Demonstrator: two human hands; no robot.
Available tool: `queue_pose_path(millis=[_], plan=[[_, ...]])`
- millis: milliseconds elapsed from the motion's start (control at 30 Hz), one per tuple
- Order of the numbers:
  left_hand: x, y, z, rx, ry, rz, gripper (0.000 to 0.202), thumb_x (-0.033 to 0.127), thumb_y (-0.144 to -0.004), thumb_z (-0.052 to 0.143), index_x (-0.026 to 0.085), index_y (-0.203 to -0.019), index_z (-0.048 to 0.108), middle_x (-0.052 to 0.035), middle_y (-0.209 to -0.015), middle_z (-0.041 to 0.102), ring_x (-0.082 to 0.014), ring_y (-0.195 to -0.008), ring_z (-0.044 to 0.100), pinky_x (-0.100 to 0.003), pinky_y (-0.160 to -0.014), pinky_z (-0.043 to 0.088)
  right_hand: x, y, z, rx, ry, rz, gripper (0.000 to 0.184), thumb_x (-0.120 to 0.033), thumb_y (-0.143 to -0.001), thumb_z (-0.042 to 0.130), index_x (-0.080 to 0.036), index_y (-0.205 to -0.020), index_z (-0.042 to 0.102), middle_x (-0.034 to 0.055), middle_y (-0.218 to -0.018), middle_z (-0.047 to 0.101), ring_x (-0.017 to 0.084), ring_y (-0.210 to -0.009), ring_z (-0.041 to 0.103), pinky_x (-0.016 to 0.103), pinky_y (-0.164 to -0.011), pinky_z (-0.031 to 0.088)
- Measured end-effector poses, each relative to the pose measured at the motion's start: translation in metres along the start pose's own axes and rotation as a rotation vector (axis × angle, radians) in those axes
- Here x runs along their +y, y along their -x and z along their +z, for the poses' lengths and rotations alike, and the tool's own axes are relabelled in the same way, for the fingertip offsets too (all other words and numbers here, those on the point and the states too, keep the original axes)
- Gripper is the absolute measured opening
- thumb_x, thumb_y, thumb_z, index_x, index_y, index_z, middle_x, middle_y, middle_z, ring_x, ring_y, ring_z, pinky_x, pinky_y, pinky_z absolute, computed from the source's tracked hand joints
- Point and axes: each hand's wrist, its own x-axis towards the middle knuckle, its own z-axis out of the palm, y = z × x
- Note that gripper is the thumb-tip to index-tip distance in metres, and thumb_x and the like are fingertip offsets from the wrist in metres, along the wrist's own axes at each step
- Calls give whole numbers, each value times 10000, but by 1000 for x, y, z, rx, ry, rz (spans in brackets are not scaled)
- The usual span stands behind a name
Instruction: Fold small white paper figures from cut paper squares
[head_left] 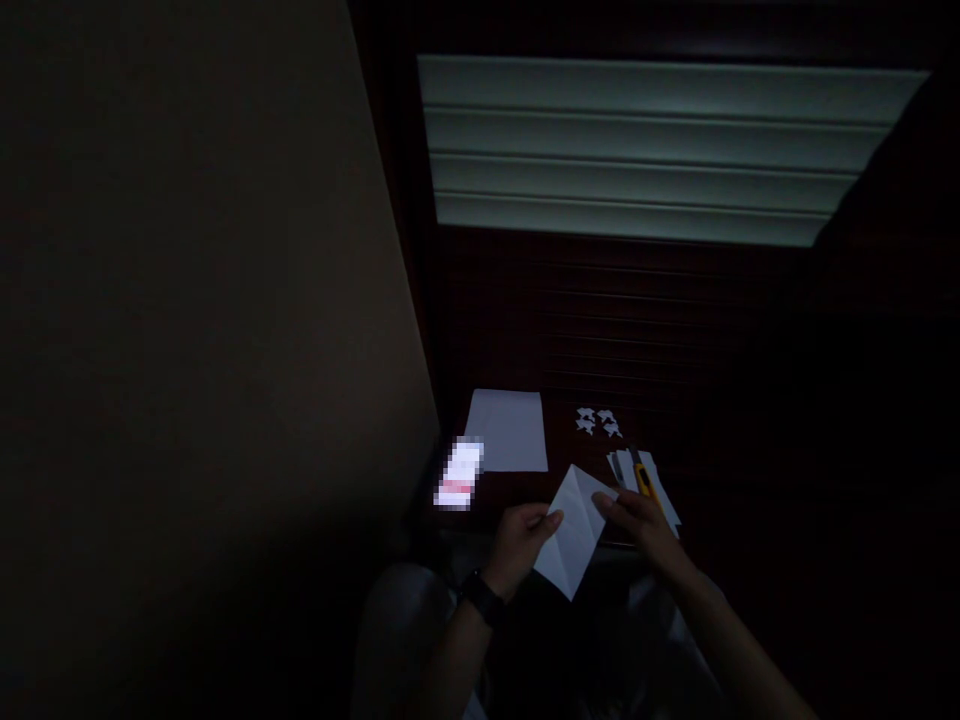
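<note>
A creased sheet of white paper (574,535) is held up between my two hands, over the front edge of a dark table. My left hand (519,542), with a dark watch on its wrist, pinches the paper's left side with the thumb on top. On the upper right side, my right hand (637,515) grips the same paper, its thumb also on the near face. A crease runs down the sheet's middle, and its corners point up and down. The fingers behind the paper are hidden.
A larger white sheet (510,430) lies at the back left beside a lit phone (459,474). Several small folded paper pieces (598,421) sit at the back. On the right, a yellow utility knife (643,479) rests on white papers (664,490). A wall (225,300) rises at left.
</note>
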Motion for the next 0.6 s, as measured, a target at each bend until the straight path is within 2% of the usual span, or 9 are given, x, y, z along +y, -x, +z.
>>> queue_pose_path(millis=[167, 367, 467, 600], plan=[[6, 3, -5, -87, 16, -18, 341, 386, -654, 709, 137, -886, 698, -132, -864, 708, -241, -722, 659, -300, -639, 476, -4, 0, -13, -101, 83, 43, 405, -514, -732, 592, -136, -861, 660, 32, -662, 622, 169, -598, 561, 265, -543, 432], [15, 3, -15, -211, -44, -48, 334, 351, -702, 679, 117, -940, 674, -156, -873, 702, -252, -736, 662, -319, -654, 478, -12, 7, -17, -247, -180, 150, 341, -451, -775, 578, -142, -902, 648, 30, -683, 636, 157, -624, 588, 281, -621, 451], [19, 3, -16, -219, -67, -44, 333, 357, -711, 671, 118, -944, 672, -158, -893, 699, -256, -760, 661, -324, -675, 477, -18, 11, -17, -314, -187, 147, 322, -434, -808, 545, -139, -883, 651, 45, -706, 658, 158, -636, 599, 276, -614, 444], [15, 3, -16, -200, -84, -28, 346, 374, -710, 670, 110, -934, 676, -164, -882, 700, -259, -760, 661, -320, -667, 477, -22, 12, -18, -340, -97, 127, 363, -462, -813, 525, -128, -755, 656, 62, -699, 666, 175, -641, 607, 289, -611, 453]])
